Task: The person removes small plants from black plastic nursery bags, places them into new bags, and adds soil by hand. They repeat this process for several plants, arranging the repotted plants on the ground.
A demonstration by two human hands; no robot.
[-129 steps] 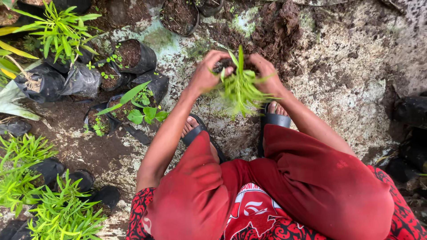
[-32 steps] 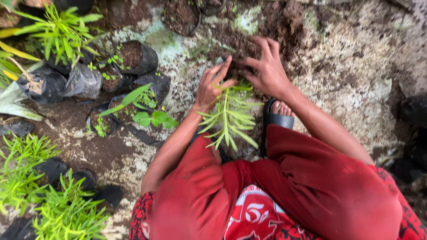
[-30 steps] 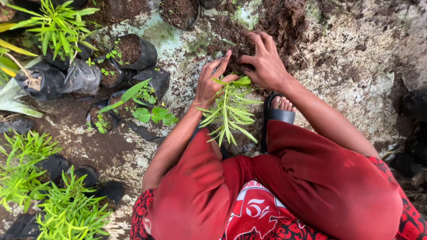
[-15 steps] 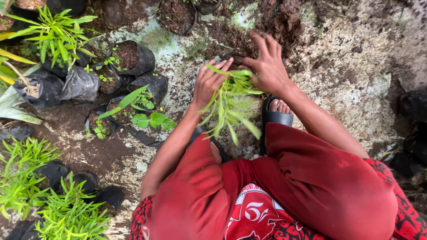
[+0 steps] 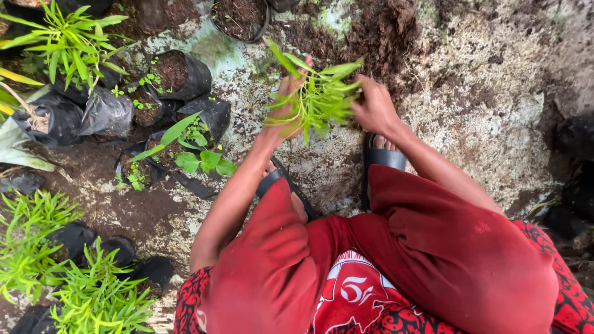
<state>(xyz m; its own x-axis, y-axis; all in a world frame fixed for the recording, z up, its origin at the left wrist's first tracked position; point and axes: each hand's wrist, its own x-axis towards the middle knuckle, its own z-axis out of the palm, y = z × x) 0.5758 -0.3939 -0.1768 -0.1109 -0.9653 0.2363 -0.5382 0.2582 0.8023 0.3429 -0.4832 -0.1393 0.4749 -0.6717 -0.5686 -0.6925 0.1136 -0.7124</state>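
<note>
I squat over a mossy, soil-strewn concrete floor. Between both hands stands a small seedling (image 5: 318, 93) with narrow bright green leaves, upright in front of my feet. My left hand (image 5: 286, 105) cups its left side, fingers up along the leaves. My right hand (image 5: 373, 106) closes on its right side. The pot or root ball under the leaves is hidden. A heap of dark soil (image 5: 377, 31) lies just beyond the plant.
Black nursery bags (image 5: 176, 74) with soil and small seedlings crowd the left. More bagged green plants (image 5: 93, 297) stand at the lower left and upper left (image 5: 71, 43). My red trousers (image 5: 433, 247) and black sandals (image 5: 380, 158) fill the bottom.
The seedling lay tipped toward me with its leaves splayed downward; now it stands upright, and both hands have closed in on its sides. My right hand left the soil heap.
</note>
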